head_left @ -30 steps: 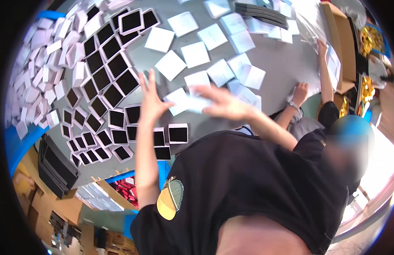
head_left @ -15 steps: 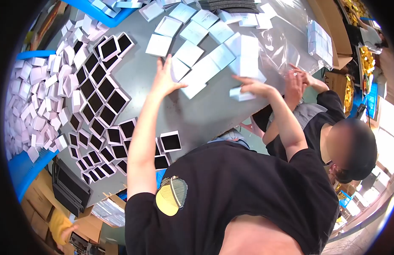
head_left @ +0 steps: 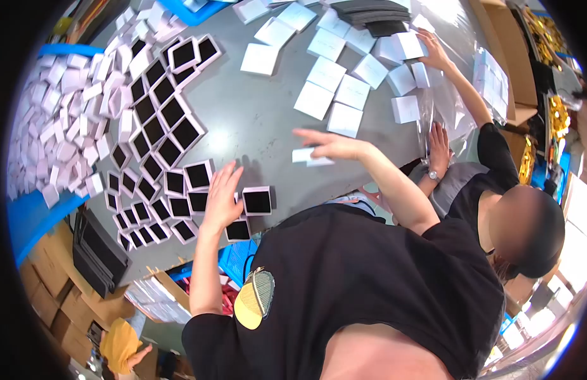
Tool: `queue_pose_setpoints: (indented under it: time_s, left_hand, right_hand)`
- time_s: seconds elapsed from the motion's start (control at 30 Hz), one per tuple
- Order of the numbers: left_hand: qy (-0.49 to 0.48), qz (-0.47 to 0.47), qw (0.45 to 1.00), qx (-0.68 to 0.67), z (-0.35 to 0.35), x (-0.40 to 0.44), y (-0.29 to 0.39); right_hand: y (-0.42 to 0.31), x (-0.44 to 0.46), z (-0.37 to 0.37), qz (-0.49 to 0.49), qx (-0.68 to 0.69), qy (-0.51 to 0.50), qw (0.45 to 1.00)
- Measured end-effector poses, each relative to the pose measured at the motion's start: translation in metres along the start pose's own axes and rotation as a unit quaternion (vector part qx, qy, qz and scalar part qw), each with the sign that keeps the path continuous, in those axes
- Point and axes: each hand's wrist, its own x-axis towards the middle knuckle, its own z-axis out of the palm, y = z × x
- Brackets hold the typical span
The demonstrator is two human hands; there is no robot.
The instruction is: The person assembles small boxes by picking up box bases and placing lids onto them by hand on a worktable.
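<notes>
Just left of the picture's middle, above the lower edge of the tabletop (head_left: 255, 120), the left hand (head_left: 223, 199) is spread over the black-lined boxes (head_left: 170, 149), its fingers slightly apart. One open box (head_left: 257, 201) lies just right of it, black side up. Near the centre of the frame, the right hand (head_left: 334, 147) reaches leftward with its index finger extended, overlapping a small white box (head_left: 302, 155); whether its fingers are closed on that box cannot be told. Pale closed boxes (head_left: 314, 100) lie above, some touching. Smaller white pieces (head_left: 65, 120) are heaped at upper left. At upper right, a co-worker's hand (head_left: 434, 50) is at a pale box (head_left: 408, 45), beside clear plastic (head_left: 455, 95).
</notes>
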Motion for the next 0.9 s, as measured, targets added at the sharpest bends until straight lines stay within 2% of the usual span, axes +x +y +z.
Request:
queue_pose_setpoints:
  time_s: [0.03,0.07,0.13,0.2,0.3,0.33,0.37,0.43,0.53,0.63,0.67,0.73,0.77,0.83,0.9]
  left_hand:
    - [-0.036,-0.018,0.999,0.018,-0.003,-0.021,-0.001]
    - [-0.058,-0.029,0.998,0.026,-0.001,-0.038,-0.008]
    - [-0.051,-0.037,0.997,0.055,0.000,-0.063,-0.006]
    - [-0.054,-0.028,0.996,0.070,0.007,-0.072,-0.003]
    - [-0.033,0.008,0.991,0.127,0.034,-0.068,0.000]
    - [-0.025,0.016,0.992,0.125,0.037,-0.060,0.006]
    - [-0.007,0.028,0.992,0.127,0.042,-0.052,0.010]
    - [0.042,0.055,0.969,0.236,0.070,-0.034,-0.001]
    - [0.026,-0.011,0.996,0.079,0.068,-0.009,0.004]
    - [0.087,-0.090,0.985,-0.117,0.071,0.027,0.011]
    - [0.139,-0.045,0.980,-0.133,0.077,0.038,0.010]
    - [0.203,-0.012,0.966,-0.157,0.089,0.058,0.009]
    - [0.233,0.004,0.958,-0.170,0.097,0.066,0.007]
    - [0.234,-0.032,0.941,-0.242,0.107,0.078,0.006]
    - [0.250,-0.062,0.923,-0.286,0.110,0.081,0.009]
  right_hand:
    - [0.034,0.020,-0.007,-0.057,-0.014,0.058,0.997]
    - [0.051,0.027,-0.022,-0.021,-0.016,0.106,0.994]
    - [0.037,0.004,-0.034,0.060,0.128,0.131,0.981]
    - [0.030,-0.018,-0.033,0.040,0.030,0.176,0.983]
    - [0.023,-0.021,-0.014,-0.054,0.069,0.129,0.988]
    - [0.025,-0.013,0.002,-0.099,-0.002,0.156,0.983]
    - [0.025,-0.007,0.016,-0.125,-0.151,0.187,0.963]
    - [0.026,0.012,0.041,-0.238,-0.336,0.248,0.877]
    - [0.042,0.035,0.037,-0.226,-0.531,0.302,0.759]
    - [0.038,0.035,0.034,-0.192,-0.388,0.339,0.836]
    - [0.032,0.034,0.033,-0.202,-0.329,0.318,0.866]
    - [0.001,0.035,0.031,-0.224,-0.210,0.276,0.911]
    - [-0.003,0.042,0.033,-0.238,-0.233,0.266,0.905]
    - [-0.010,0.062,0.038,-0.265,-0.278,0.240,0.892]
    - [-0.009,0.078,0.045,-0.331,-0.356,0.208,0.849]
